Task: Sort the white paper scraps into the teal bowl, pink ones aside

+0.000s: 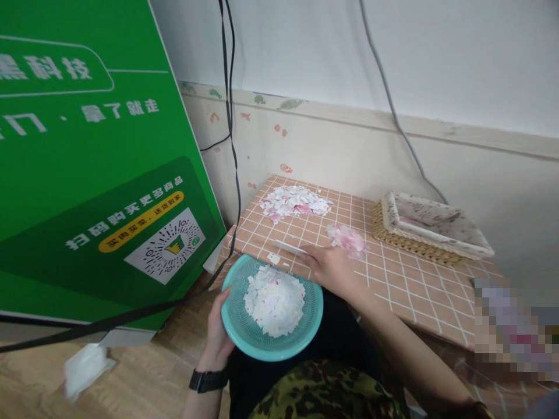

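My left hand (218,326) grips the left rim of a turquoise plastic colander (273,354), tilted at the table's front edge above my lap. Inside it lies a heap of torn white paper scraps (275,302), a few tinged pink. My right hand (334,269) is closed on a thin white flat piece, like a card seen edge-on (289,247), just above the table edge. A few loose scraps (273,258) lie by the edge, between the white piece and the colander. The fingertips of my right hand are partly hidden.
On the checked tablecloth (410,291) lie a wide pile of paper scraps (297,201) and a pink-white bundle (348,240). A cloth-lined wicker basket (419,238) stands at the right. A black cable (236,174) hangs before a green cabinet (87,174) at the left.
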Demonstrator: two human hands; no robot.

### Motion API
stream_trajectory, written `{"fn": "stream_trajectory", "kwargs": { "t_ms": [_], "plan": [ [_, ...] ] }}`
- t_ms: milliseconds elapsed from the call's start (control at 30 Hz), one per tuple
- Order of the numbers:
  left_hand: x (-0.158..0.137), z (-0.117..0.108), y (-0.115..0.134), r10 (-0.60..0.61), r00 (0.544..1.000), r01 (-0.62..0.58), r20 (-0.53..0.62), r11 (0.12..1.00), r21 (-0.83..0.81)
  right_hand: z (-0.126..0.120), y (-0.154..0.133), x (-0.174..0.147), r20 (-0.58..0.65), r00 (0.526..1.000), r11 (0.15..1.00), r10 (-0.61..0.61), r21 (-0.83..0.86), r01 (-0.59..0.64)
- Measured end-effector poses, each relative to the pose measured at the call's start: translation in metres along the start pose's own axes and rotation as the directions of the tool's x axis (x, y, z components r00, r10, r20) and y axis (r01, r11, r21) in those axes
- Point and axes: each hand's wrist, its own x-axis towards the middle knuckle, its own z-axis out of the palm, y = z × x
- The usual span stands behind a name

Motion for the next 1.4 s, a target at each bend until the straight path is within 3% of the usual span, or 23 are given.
{"fn": "stream_trajectory", "kwargs": {
  "t_ms": [167, 300, 433, 600, 1033, 1167, 1400],
  "plan": [
    [-0.001, 0.001, 0.0, 0.022, 0.999, -0.022, 0.025, 1.0, 0.004, 0.001, -0.009, -0.012, 0.065, 0.991, 0.991, -0.116, 0.079, 0.11],
    [-0.002, 0.002, 0.0, 0.011, 1.0, -0.011, 0.002, 1.0, -0.009, -0.006, 0.013, -0.001, -0.061, 0.997, 0.999, 0.036, 0.004, -0.036],
    [-0.003, 0.004, 0.001, 0.003, 1.0, -0.002, 0.02, 1.0, -0.018, -0.01, 0.038, 0.013, -0.18, 0.973, 0.98, 0.148, -0.109, -0.169],
    [-0.002, 0.002, 0.0, -0.011, 1.0, 0.011, 0.012, 1.0, -0.002, -0.013, 0.045, 0.013, -0.104, 0.988, 0.992, 0.116, -0.029, -0.12],
    [-0.002, -0.002, -0.001, -0.013, 0.999, 0.014, 0.035, 1.0, -0.026, -0.025, 0.035, 0.012, -0.052, 0.996, 0.992, 0.066, 0.113, -0.06],
    [-0.002, -0.001, -0.001, -0.012, 0.999, 0.013, 0.032, 0.999, -0.029, -0.021, 0.027, 0.009, 0.02, 0.999, 0.984, 0.037, 0.174, -0.04],
    [-0.003, 0.0, -0.001, -0.019, 1.0, 0.019, 0.024, 1.0, -0.011, -0.022, 0.038, 0.014, -0.047, 0.997, 0.998, 0.061, -0.031, -0.063]
  ]
}}
